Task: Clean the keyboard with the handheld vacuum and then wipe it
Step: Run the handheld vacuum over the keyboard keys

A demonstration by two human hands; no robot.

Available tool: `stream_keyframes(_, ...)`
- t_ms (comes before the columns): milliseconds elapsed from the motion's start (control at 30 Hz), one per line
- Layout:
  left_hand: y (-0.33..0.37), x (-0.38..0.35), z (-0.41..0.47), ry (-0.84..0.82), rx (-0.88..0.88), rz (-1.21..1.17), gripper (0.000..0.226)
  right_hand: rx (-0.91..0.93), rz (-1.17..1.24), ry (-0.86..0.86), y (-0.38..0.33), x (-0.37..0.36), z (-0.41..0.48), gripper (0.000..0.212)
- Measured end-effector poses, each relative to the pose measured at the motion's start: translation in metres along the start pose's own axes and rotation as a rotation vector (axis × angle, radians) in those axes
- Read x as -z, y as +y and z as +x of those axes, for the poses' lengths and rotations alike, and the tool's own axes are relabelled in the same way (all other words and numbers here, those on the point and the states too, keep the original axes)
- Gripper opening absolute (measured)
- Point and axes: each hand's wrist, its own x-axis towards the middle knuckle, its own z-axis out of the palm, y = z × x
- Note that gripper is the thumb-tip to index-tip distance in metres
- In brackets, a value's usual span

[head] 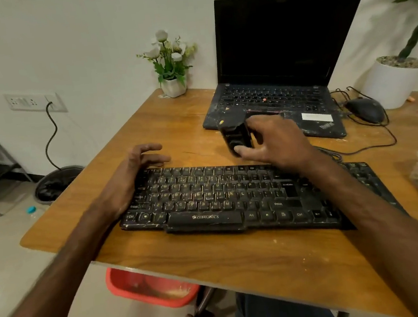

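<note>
My right hand (276, 140) curls round a small black handheld vacuum (235, 137), thumb on its front, just beyond the far edge of the dusty black keyboard (233, 200); the keyboard lies flat on the wooden table (240, 259); my left hand (132, 177) rests on its left end, fingers loosely spread, gripping nothing; an open laptop (280, 40) sits behind.

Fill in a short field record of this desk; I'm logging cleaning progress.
surface: brown wooden table
target: dusty black plastic keyboard, lying flat on the table
tool: small black handheld vacuum, beyond the keyboard's far edge
right hand: grip closed round the vacuum
left hand: fingers relaxed, resting on the keyboard's left end
behind: open black laptop, screen dark; black wired mouse to its right
</note>
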Motion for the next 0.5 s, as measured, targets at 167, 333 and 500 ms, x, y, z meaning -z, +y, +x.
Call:
stream_keyframes(167, 0.001, -0.002, -0.001, 0.025, -0.073, 0.098, 0.101, -0.038, 0.465, -0.05, -0.008, 0.003, -0.012, 0.041)
stream_keyframes(333, -0.002, 0.0, -0.004, 0.037, -0.112, 0.125, 0.075, 0.052, 0.017, -0.051, -0.004, -0.003, -0.005, 0.049)
stream_keyframes(500, -0.003, 0.003, -0.003, 0.045, -0.106, 0.139, 0.066, 0.067, 0.276, -0.079, -0.014, -0.006, -0.008, 0.059)
